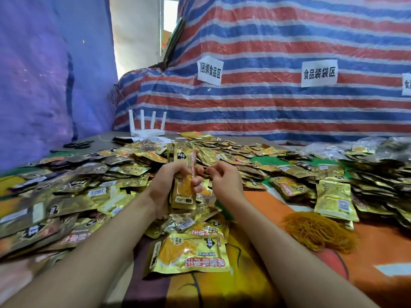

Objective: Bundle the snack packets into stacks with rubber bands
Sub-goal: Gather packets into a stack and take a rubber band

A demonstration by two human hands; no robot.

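— Striped tarp in red, blue and white hangs behind the surface, yes? So where is the bundle?

— Upright above the middle of the surface. It is a stack of gold snack packets with its printed face toward the camera. The left hand grips it from the left, fingers curled round the front, and the stack's lower end juts out below that hand.

— And the right hand?

— The right hand is just beside the stack's right edge, its fingers bunched against the thumb. Something thin seems pinched there. I cannot tell whether it is a band.

— Around them?

— Loose packets are heaped across the left side and the back, with more on the right. One flat packet lies nearest the person, between the forearms. A tangle of yellow rubber bands sits on the orange cloth to the right, apart from the hands.

— Further back?

— A white router with four antennas stands at the far edge, and black scissors lie to its left. Two paper labels with Chinese characters are stuck on the tarp. A blue sheet covers the left wall.
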